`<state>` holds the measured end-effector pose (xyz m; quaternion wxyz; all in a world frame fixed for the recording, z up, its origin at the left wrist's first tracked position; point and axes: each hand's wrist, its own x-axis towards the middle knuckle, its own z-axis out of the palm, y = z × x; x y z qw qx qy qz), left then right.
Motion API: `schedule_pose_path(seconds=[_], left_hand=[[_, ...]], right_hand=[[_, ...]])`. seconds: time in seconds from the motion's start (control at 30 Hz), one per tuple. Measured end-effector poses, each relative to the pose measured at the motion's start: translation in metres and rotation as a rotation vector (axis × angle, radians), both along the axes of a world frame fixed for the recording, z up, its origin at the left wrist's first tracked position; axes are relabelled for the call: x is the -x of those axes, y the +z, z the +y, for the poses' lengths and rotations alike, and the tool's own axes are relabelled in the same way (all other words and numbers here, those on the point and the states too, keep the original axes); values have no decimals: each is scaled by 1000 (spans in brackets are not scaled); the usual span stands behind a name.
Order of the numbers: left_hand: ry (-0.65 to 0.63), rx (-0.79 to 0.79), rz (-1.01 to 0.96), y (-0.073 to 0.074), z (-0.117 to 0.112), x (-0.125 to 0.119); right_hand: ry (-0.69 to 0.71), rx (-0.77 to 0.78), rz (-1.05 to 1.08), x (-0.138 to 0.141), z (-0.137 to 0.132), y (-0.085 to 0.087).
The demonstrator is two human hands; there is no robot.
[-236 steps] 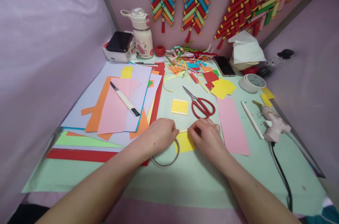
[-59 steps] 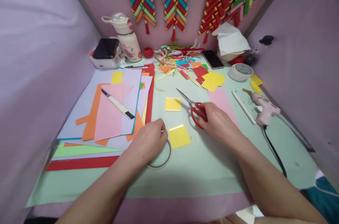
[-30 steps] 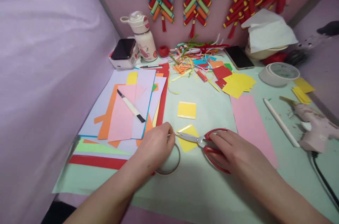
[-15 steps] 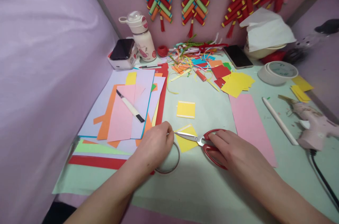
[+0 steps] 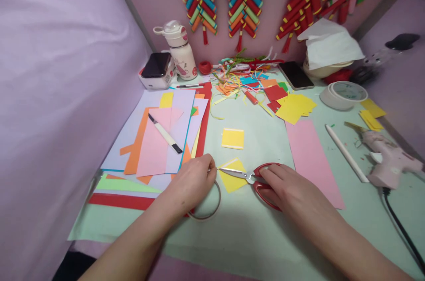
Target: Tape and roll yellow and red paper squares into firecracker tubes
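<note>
My left hand [image 5: 197, 181] is closed, thumb and fingertips pinched together at the left corner of a yellow paper square [image 5: 232, 182]. A thin ring-shaped roll of tape [image 5: 207, 217] hangs out from beneath that hand. What exactly lies between the fingertips is too small to see. My right hand [image 5: 288, 186] grips the red handles of a pair of scissors [image 5: 246, 176]. Their blades lie nearly closed over the yellow square, tips right by my left fingertips. A white strip runs along the square's upper edge. Just beyond lies another yellow square [image 5: 233, 138] with white strips on two edges.
Coloured paper sheets [image 5: 114, 148] with a craft knife [image 5: 165, 133] lie left. Paper scraps [image 5: 239, 82], a phone [image 5: 295, 75] and a bottle [image 5: 183, 59] stand along the back. Right are pink paper [image 5: 314, 161], a white pen [image 5: 345, 152], a tape roll [image 5: 343, 95] and a glue gun [image 5: 387, 161].
The view has shifted slightly. The scissor blades look a little more closed near my left fingertips. Both hands keep their grips in almost the same place.
</note>
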<state>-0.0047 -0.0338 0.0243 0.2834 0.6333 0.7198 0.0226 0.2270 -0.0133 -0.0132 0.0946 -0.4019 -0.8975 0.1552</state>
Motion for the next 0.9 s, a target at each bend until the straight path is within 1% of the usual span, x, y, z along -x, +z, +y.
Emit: schedule_pose_path(seconds=[0.07,0.13,0.17,0.23,0.3,0.37,0.43,0.5,0.6,0.67,0.8,0.83,0.9], left_hand=[[5,-24,4,3,-2,6],[40,-71,-26,6,-2,13],[64,-97,-68,7,-2,17],[104,-126,-214,7,0,20],[119,-94,-382,4,2,20],[114,-19,-490,-1,5,17],[106,32,-524,-7,7,14],[101,39,-543,-11,8,13],[82,36,-597,-14,7,13],[71,44,-607,-15,6,13],[98,78,-638,-9,6,12],[115,99,-668,-6,7,13],[156,132,-746,1,7,16]], right_hand=[[4,13,-6,0,0,1],[6,22,-17,0,0,3],[7,25,-19,0,0,4],[12,35,-27,0,1,8],[13,51,-36,0,1,11],[8,60,-45,0,2,13],[15,58,-43,0,2,13],[42,66,-36,-1,1,11],[57,102,-33,1,-1,10],[49,133,-22,2,-2,13],[96,266,36,-7,-1,27],[88,298,48,-12,1,31],[16,308,73,-24,7,34]])
